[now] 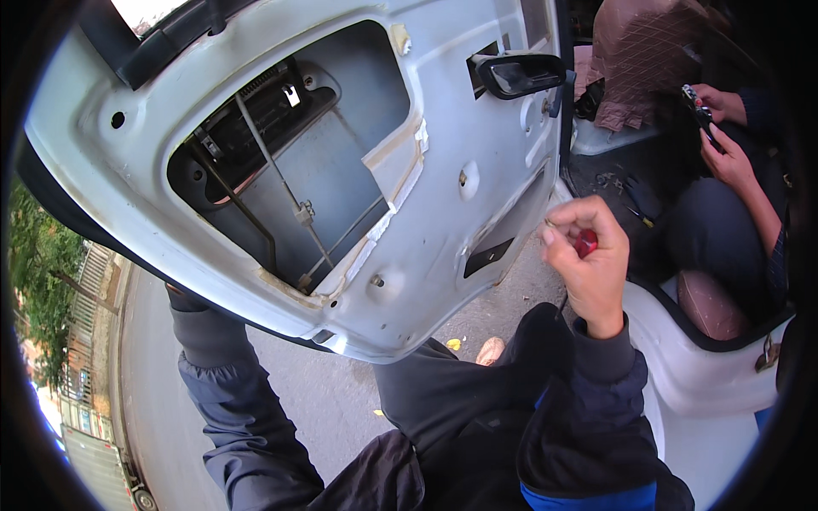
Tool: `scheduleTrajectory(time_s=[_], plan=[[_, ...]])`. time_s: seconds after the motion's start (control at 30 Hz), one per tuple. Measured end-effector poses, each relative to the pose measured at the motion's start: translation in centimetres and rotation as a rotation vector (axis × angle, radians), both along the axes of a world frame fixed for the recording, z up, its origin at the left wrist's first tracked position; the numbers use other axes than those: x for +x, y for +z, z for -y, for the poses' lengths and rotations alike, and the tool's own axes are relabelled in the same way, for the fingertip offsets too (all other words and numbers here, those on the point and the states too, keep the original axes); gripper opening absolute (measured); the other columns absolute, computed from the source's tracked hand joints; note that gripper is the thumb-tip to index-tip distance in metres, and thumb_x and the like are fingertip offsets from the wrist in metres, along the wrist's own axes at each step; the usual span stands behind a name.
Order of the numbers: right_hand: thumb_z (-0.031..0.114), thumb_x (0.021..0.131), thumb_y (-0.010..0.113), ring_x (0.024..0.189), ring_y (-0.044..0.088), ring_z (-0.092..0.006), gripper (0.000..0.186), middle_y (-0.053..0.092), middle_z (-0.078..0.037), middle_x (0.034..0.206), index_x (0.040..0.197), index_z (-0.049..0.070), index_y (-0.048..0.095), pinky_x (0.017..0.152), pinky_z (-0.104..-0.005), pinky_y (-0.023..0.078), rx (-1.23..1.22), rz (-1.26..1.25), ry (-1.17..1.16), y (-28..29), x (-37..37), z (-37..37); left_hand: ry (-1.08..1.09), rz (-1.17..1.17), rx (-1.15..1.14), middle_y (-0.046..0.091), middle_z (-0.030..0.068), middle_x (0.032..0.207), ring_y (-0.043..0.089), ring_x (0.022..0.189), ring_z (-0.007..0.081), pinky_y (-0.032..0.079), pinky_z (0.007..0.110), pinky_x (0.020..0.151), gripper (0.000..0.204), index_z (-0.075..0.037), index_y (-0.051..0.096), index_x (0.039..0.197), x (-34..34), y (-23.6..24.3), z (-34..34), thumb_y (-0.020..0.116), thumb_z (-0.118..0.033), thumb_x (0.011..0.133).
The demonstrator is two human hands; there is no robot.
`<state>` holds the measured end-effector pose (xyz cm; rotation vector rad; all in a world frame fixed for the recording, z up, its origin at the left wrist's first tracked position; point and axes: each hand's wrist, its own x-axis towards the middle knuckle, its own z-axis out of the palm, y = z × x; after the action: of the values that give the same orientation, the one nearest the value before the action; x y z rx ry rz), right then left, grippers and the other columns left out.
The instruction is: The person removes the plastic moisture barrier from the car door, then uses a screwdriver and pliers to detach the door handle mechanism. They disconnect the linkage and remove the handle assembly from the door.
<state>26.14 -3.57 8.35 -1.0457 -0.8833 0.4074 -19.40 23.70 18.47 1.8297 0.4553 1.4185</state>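
Observation:
In front of me hangs a white car door (443, 51), its inner trim off, so the bare metal shows. Through its large opening, metal rods (271, 157) and a dark latch mechanism (281, 111) can be seen. My right hand (592, 260) is closed around a red-handled tool (586, 244), probably a screwdriver, to the right of the door's lower part. Thumb and forefinger pinch together at a tiny item too small to name. The left sleeve (217, 341) reaches up behind the door's lower left edge, which hides my left hand.
A black door handle (524, 75) sits at the upper right of the door. Farther right, a seated person's hands (728, 153) hold a small dark part. Pliers-like tools (635, 200) lie on the dark car floor. The white sill (682, 366) borders my right.

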Motion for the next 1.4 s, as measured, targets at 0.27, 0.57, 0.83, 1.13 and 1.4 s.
scheduleTrajectory(time_s=[0.27,0.57,0.83,1.13,1.4], plan=[[-0.008,0.091,0.067,0.070,0.054,-0.0025,0.014,0.063,0.002,0.083,0.104,-0.003,0.069,0.063,-0.0193,0.043,-0.178,-0.064,-0.020,-5.1,1.9,1.7,0.103,-0.011,-0.017,0.069,0.0139,0.127,0.075,0.100,0.0220,0.066,0.038,0.082,0.040,-0.004,0.049,0.145,3.8,2.9,-1.1,0.040,-0.028,0.114],[-0.004,0.093,0.068,0.060,0.056,-0.0049,0.008,0.066,-0.002,0.079,0.100,-0.001,0.067,0.056,-0.0212,0.045,-0.309,-0.156,-0.015,-7.0,3.0,3.3,0.180,-0.018,-0.014,0.069,0.0134,0.127,0.074,0.100,0.0216,0.066,0.037,0.083,0.039,-0.004,0.049,0.145,4.1,2.1,-0.3,0.041,-0.028,0.114],[-0.001,0.095,0.066,0.060,0.056,-0.0070,0.006,0.066,-0.003,0.079,0.101,0.000,0.065,0.055,-0.0210,0.043,-0.339,-0.094,-0.115,-7.7,3.7,3.4,0.244,-0.027,-0.002,0.069,0.0129,0.127,0.074,0.101,0.0212,0.065,0.037,0.084,0.039,-0.005,0.049,0.145,4.4,1.3,-0.3,0.042,-0.027,0.114],[0.003,0.100,0.059,0.054,0.053,-0.0087,0.018,0.067,-0.010,0.087,0.115,-0.004,0.066,0.045,-0.0236,0.038,-0.261,-0.559,-0.146,-17.0,9.8,-1.2,0.674,-0.233,0.055,0.068,0.0124,0.126,0.073,0.102,0.0208,0.065,0.036,0.085,0.039,-0.005,0.049,0.145,6.6,-8.8,5.2,0.043,-0.027,0.114],[-0.001,0.096,0.055,0.071,0.065,-0.0172,0.038,0.068,-0.018,0.107,0.134,-0.002,0.059,0.049,-0.0278,0.046,-0.527,-0.779,-0.454,-29.0,18.4,-6.2,0.538,-0.470,-0.198,0.068,0.0119,0.126,0.073,0.102,0.0205,0.065,0.036,0.086,0.039,-0.006,0.049,0.145,10.0,-18.6,9.4,0.043,-0.027,0.113]])
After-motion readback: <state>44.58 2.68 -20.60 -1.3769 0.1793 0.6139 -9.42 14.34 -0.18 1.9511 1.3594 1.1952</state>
